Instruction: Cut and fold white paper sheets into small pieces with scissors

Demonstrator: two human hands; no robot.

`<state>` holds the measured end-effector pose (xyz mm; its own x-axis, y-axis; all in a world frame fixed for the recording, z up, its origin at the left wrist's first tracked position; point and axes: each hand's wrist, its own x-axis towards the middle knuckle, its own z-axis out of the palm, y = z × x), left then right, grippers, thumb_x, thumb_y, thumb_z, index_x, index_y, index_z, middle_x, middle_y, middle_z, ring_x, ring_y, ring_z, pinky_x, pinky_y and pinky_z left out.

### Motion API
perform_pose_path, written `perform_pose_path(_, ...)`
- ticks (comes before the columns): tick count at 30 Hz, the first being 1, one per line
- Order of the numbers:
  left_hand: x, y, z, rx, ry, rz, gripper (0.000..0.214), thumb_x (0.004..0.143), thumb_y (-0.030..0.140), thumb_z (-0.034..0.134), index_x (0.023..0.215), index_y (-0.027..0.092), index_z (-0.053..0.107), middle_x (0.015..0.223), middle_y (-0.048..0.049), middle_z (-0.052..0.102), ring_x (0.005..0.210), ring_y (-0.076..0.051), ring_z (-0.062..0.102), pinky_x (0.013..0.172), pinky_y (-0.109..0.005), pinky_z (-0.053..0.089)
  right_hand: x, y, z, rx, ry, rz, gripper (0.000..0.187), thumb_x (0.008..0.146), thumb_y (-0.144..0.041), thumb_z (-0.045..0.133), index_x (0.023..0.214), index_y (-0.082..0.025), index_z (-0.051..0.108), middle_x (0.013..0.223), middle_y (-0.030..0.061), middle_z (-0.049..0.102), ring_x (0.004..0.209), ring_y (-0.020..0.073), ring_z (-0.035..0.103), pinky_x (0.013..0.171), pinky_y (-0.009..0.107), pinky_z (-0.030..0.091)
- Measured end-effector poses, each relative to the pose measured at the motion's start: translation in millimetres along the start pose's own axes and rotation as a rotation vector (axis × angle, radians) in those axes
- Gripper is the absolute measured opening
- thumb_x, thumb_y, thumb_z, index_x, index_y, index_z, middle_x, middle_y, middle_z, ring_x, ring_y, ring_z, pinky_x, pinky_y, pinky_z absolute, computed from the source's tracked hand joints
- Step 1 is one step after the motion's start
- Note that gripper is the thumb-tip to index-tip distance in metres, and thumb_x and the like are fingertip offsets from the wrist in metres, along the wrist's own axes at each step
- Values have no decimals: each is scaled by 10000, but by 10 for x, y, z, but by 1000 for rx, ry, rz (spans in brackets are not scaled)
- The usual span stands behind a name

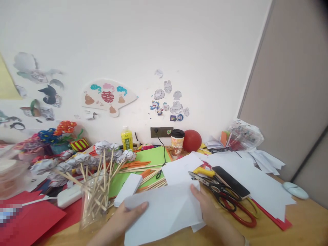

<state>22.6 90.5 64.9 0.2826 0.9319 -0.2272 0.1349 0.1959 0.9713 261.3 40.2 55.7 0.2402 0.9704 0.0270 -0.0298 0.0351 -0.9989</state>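
A white sheet of paper (164, 213) is held between my two hands, low in the middle of the head view. My left hand (132, 213) grips its left side, thumb lying on top and fingers hidden beneath. At the upper right corner, my right hand (201, 198) pinches the same sheet, with its thumb near the edge. Just right of that hand lie black-handled scissors (217, 189) and a red-handled pair (242, 213). Another white sheet (179, 169) lies behind the held one. Near my left hand is a stack of narrow white paper (129, 188).
A clear cup of wooden sticks (93, 205) stands at left, beside red paper (28, 218). Behind are green paper (153, 155), a yellow bottle (126, 138), a lidded paper cup (177, 143) and a red balloon (192, 140). A phone (230, 181) and mouse (296, 190) lie right.
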Motion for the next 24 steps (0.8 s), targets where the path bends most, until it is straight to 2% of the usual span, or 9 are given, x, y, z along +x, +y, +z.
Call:
perform_pose_path(2, -9, 33, 6, 64, 35, 32, 494, 549, 557, 649, 832, 152, 664, 729, -65, 733, 709, -279, 663, 605, -343, 532, -17, 14, -3, 48, -10, 47, 501, 741, -545, 479, 1000, -127, 575, 946, 115, 670, 874, 252, 607, 786, 375, 467)
perform_pose_path(4, -7, 69, 0, 205, 46, 203, 417, 660, 512, 581, 901, 186, 677, 856, -63, 729, 835, -284, 645, 721, -350, 511, -33, 4, 7, -61, 0, -7, 477, 772, -530, 440, 974, -122, 583, 956, 125, 663, 917, 257, 587, 806, 365, 447)
perform_pose_path(7, 21, 63, -22, 458, -67, 614, 316, 747, 370, 542, 1045, 309, 627, 1082, 5, 656, 1009, -247, 577, 897, -295, 407, -54, -29, 45, -410, -155, -314, 370, 831, -421, 393, 979, -156, 605, 922, 103, 668, 877, 251, 591, 775, 347, 435)
perform_pose_path(9, 47, 10, -19, 557, -110, 763, 376, 776, 298, 514, 1146, 363, 534, 1148, 36, 612, 1034, -226, 562, 918, -278, 382, -56, -32, 78, -622, -235, -517, 310, 850, -328, 375, 1024, -194, 595, 891, 79, 671, 825, 234, 600, 728, 319, 432)
perform_pose_path(11, 67, -54, 7, 610, -84, 755, 430, 801, 271, 473, 1222, 353, 450, 1211, 31, 565, 1079, -222, 528, 934, -290, 369, -47, -6, 111, -771, -202, -576, 296, 848, -273, 368, 1030, -208, 592, 851, 71, 676, 786, 230, 607, 688, 299, 428)
perform_pose_path(15, 79, -117, 57, 597, -92, 671, 466, 813, 293, 450, 1275, 305, 386, 1285, 11, 493, 1154, -219, 456, 982, -306, 313, -33, 80, 165, -856, -119, -541, 269, 836, -256, 375, 898, -178, 624, 746, 78, 667, 688, 227, 602, 618, 283, 413)
perform_pose_path(20, 110, -97, 25, 557, -102, 595, 369, 809, 333, 443, 1166, 300, 532, 1130, 3, 628, 1021, -243, 553, 918, -302, 374, -85, 90, 205, -814, -131, -501, 267, 848, -284, 361, 843, -189, 611, 749, 58, 658, 685, 209, 596, 609, 260, 401)
perform_pose_path(24, 143, -106, 13, 490, 5, 412, 290, 778, 392, 465, 943, 273, 671, 885, 9, 715, 888, -260, 602, 835, -305, 436, -108, 58, 202, -703, -91, -412, 299, 862, -323, 350, 914, -187, 611, 817, 70, 678, 756, 226, 609, 666, 277, 423)
